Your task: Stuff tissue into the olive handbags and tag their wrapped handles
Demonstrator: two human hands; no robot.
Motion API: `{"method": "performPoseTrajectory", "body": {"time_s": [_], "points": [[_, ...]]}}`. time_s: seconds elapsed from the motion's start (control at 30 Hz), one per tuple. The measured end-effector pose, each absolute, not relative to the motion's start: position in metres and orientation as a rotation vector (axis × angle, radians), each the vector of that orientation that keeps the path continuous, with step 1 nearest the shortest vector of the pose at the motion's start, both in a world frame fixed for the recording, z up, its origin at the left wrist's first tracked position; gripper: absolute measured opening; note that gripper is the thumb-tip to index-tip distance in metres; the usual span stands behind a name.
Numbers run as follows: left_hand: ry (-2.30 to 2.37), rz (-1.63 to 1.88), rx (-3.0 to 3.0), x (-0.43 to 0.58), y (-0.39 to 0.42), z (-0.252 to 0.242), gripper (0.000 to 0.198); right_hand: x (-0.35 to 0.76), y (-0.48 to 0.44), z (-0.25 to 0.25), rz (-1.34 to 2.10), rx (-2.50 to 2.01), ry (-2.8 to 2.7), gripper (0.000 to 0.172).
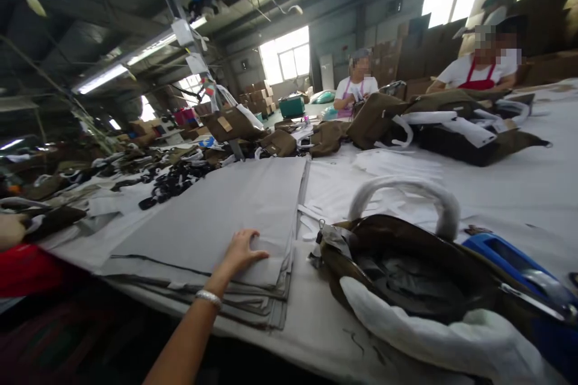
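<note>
My left hand [241,251], with a silver bracelet on its wrist, rests on the near right part of a stack of large grey sheets [217,204]. Its thumb and fingers are apart, and nothing shows between them. To the right stands an open olive-brown handbag [334,271], its mouth facing up and a grey crumpled filling [406,277] inside. White wrapping covers its two handles, the far one [401,183] arching up and the near one [406,319] hanging towards me. My right hand is out of view.
A blue tool or device [506,258] lies right of the handbag. More brown bags [379,120] line the table's far side, with black straps [176,180] heaped at left. Two people [356,87] work across the table. At far left is another person's hand [11,230].
</note>
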State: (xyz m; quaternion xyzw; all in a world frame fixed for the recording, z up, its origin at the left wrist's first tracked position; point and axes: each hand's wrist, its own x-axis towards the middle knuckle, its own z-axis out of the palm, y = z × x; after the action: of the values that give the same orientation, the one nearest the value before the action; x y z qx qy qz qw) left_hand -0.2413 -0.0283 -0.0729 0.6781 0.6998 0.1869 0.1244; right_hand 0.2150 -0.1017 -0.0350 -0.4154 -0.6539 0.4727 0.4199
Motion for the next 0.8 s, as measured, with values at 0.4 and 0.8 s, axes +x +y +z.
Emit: {"method": "performPoseTrajectory", "body": {"time_s": [0.4,0.8], "points": [[2.006,0.616,1.823,-0.283,-0.009,-0.107,0.026,0.026,-0.132,-0.078,1.715,-0.697,-1.493,0.028],[1.942,0.964,1.690,-0.275,-0.021,-0.076,0.029,-0.013,-0.051,-0.131,2.014,-0.529,-0.757,0.070]]}}
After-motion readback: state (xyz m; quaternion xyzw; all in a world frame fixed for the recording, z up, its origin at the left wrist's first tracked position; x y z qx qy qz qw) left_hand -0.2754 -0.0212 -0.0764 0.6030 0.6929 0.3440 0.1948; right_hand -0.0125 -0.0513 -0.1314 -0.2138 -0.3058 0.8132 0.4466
